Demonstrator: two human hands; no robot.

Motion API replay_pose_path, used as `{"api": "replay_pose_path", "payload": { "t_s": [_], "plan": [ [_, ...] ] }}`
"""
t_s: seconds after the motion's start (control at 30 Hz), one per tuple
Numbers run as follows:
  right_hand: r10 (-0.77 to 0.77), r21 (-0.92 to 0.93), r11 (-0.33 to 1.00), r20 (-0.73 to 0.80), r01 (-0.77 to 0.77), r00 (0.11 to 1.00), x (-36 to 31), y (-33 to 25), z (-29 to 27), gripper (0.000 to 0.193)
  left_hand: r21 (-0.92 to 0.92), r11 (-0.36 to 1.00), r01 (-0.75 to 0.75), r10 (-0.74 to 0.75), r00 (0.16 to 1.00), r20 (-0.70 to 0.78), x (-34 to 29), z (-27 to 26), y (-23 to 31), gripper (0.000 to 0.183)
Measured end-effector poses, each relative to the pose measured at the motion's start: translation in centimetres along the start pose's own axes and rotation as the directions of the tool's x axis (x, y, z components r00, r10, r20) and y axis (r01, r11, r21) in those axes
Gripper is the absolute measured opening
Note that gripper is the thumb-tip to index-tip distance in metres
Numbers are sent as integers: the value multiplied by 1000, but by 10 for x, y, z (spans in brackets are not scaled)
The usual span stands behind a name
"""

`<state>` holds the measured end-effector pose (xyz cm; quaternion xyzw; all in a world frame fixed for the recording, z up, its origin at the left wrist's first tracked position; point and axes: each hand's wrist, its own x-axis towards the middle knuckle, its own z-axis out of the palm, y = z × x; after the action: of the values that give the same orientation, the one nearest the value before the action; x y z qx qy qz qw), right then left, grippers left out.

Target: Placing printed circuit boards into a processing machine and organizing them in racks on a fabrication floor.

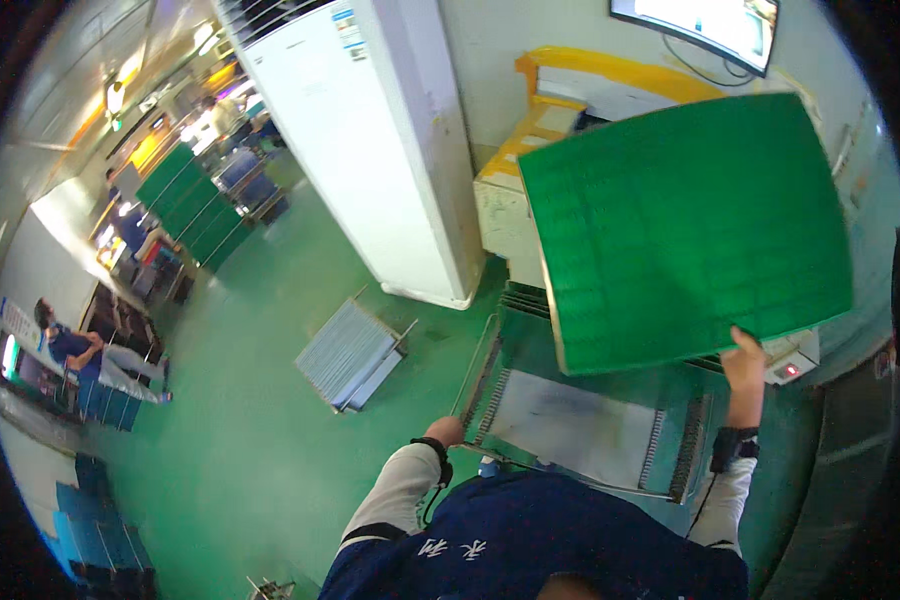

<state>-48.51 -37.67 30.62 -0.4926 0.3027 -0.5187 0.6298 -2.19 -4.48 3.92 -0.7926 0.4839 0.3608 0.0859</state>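
Observation:
A large green panel [685,235] is held up in front of me at the right, tilted, its broad face toward me. My right hand [743,362] grips its lower edge near the right corner, thumb on the near face and the other fingers hidden behind. Below it stands a slotted rack [482,408] with dark comb-like sides and a pale grey base plate [570,425]. My left hand [446,431] is closed at the rack's near left corner, around its metal rail. Several dark green edges [526,298] show at the rack's far end, partly covered by the panel.
A tall white cabinet-shaped unit [370,150] stands ahead. Left of the rack, a low stack of grey slats [348,352] sits on the green floor [250,400]. A white machine with yellow edging [510,200] is behind the panel. A person [90,350] sits far left.

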Motion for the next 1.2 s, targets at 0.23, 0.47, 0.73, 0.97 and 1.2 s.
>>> {"api": "replay_pose_path", "payload": {
  "t_s": [0.23, 0.47, 0.73, 0.97, 1.2],
  "plan": [
    [260, 486, 846, -14, -221, 966, 15, 29, 35, 32, -14, 1000, 24, -24, 1000, 7, 7, 3, -6, 24],
    [369, 476, 833, -100, -281, 924, 41, 57, 55, 16, -45, 997, 58, -59, 998, -6, 4, 1, -1, 26],
    [418, 514, 796, -83, -320, 905, 89, 95, 62, 18, -40, 996, 82, -82, 997, -1, 20, 24, -22, 27],
    [402, 506, 799, -51, -323, 914, 121, 116, 59, 15, -35, 995, 93, -91, 994, 67, 20, 11, -13, 31],
    [414, 541, 788, -113, -293, 903, 145, 131, 48, 12, -86, 979, 186, -179, 980, 83, 29, 14, -11, 32]
  ]
}}
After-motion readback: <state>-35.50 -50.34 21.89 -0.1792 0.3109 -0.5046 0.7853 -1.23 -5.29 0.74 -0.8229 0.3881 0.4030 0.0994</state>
